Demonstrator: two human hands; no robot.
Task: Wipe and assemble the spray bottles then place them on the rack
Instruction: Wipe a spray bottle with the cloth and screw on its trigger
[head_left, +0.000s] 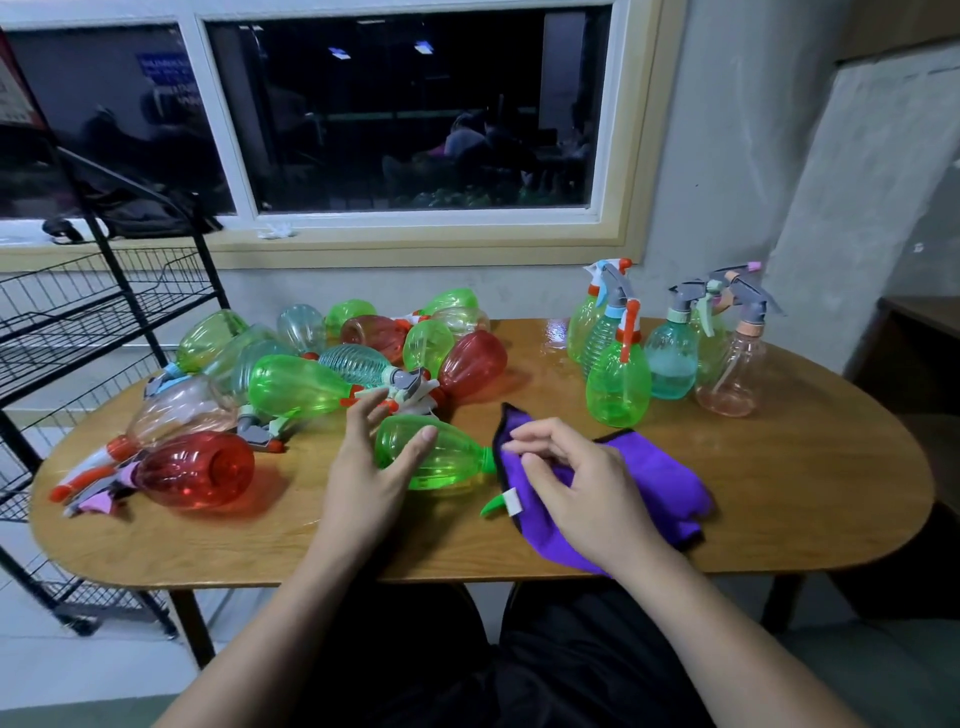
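A green spray bottle lies on its side at the front middle of the wooden table. My left hand lies over its base end with fingers spread, the thumb touching its side. A purple cloth covers the bottle's spray head, and a green trigger sticks out beneath it. My right hand sits on the cloth with curled fingers pinching its edge. The black wire rack stands to the left of the table.
Several bottles and spray heads in green, red, teal and clear plastic lie in a heap across the table's left half. Several assembled bottles stand upright at the back right. A window and wall are behind.
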